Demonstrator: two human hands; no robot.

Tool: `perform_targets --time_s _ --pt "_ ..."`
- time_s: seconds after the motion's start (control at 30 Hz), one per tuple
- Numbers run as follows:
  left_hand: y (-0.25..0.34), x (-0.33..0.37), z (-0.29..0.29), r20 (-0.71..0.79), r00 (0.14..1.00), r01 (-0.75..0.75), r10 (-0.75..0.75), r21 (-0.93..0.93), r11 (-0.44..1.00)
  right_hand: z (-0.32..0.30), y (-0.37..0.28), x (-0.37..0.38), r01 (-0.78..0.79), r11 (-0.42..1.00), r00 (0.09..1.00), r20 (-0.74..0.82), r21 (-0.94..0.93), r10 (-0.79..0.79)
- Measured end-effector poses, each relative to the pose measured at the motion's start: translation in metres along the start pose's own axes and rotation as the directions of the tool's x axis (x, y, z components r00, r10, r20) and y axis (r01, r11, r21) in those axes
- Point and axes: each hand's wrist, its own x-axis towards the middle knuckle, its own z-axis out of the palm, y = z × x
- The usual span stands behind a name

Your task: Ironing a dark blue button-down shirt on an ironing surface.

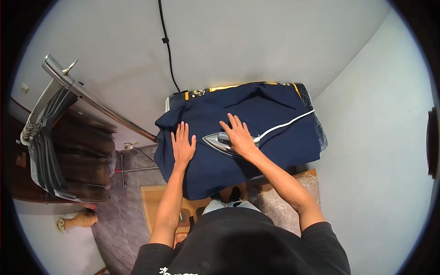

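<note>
A dark navy cloth garment (206, 169) lies spread over the padded ironing surface, with folds along its far and left edges. My left hand (183, 145) rests flat on its left part, fingers stretched out and holding nothing. To the right of it, my right hand (240, 137) is over the handle of a clothes iron (214, 141), gripping it loosely with the fingers reaching past the far side. The iron's pointed tip faces left and it sits on the cloth. Its white cord (286, 123) runs off to the right. My palm hides most of the handle.
At the left, a metal rail (110, 111) carries several dark hangers (43, 160) beside brown garments (82, 151). Walls stand behind and at the right. A black cable (168, 50) hangs down the back wall. A patterned mat (153, 206) and lacy cloth (279, 211) lie below.
</note>
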Motion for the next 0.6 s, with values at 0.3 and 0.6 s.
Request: perform_targets --time_s 0.3,0.6 --pt "-0.003 0.000 0.005 0.026 1.000 0.003 -0.004 0.014 1.000 -0.015 0.043 -0.102 -0.170 0.983 0.985 -0.010 -0.065 0.169" --pt "0.004 -0.002 -0.002 0.011 1.000 0.006 -0.006 -0.012 1.000 -0.010 0.022 -0.075 -0.082 0.997 0.993 -0.084 0.010 0.082"
